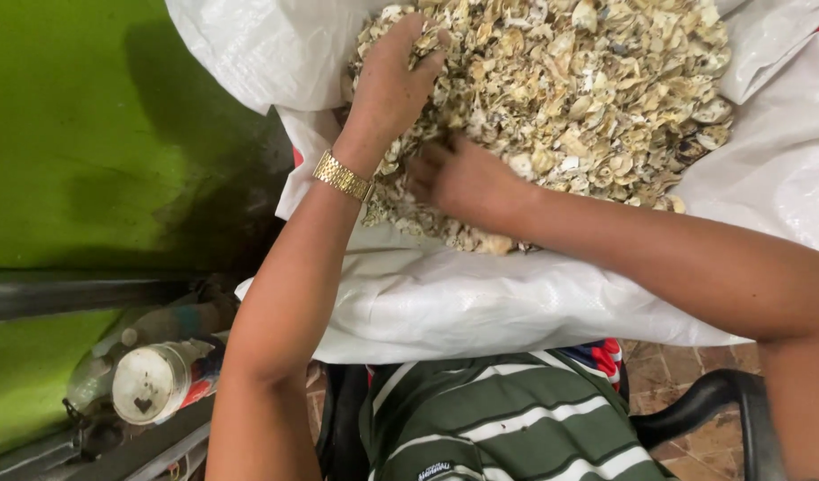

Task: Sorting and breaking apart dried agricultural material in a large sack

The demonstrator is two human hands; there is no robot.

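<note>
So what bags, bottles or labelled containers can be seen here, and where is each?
White woven sack: centre, open, full of pale dried shell pieces, with both hands in them.
Plastic bottle: lower left, lying on its side, round whitish cap end, red and blue label.
No signs or screens.

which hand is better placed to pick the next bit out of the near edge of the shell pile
Probably the right hand: it rests curled on the near edge of the shell pieces, while the left hand lies farther up the pile.

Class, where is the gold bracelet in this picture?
In the head view, the gold bracelet sits on the left hand's wrist, left of centre, beside the white sack of pale shell pieces.
</note>
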